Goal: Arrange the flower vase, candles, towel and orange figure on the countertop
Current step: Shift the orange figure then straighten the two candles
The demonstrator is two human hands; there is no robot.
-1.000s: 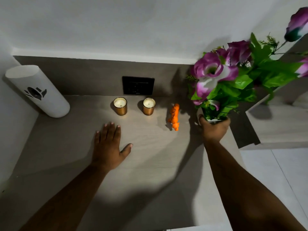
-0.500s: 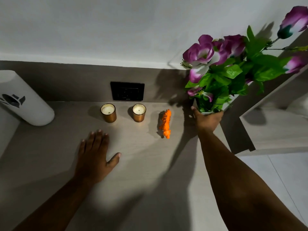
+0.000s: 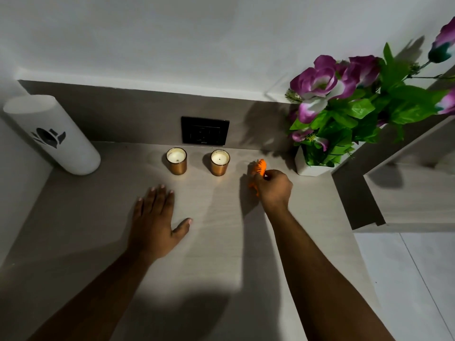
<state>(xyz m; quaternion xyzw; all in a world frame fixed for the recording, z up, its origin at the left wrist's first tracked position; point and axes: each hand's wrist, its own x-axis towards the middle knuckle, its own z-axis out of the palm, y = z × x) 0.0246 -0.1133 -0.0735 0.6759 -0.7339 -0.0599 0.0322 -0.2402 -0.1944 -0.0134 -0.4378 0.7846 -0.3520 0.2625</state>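
A white flower vase [image 3: 311,168] with purple flowers and green leaves stands at the back right corner of the countertop [image 3: 216,242]. Two copper candles [image 3: 176,160] [image 3: 219,162] stand side by side near the back wall. My right hand [image 3: 273,187] is closed on the orange striped figure [image 3: 259,168], just left of the vase; my fingers cover its lower part. My left hand [image 3: 155,220] lies flat on the countertop with fingers spread, in front of the candles. No towel is in view.
A tall white cylinder with a black mark [image 3: 51,136] stands at the back left corner. A black wall switch plate [image 3: 204,131] sits behind the candles. A lower wooden shelf [image 3: 413,193] and tiled floor lie to the right.
My right hand let go of the vase, which now stands at the back right corner, and moved left to close on the orange figure. My left hand stays flat.
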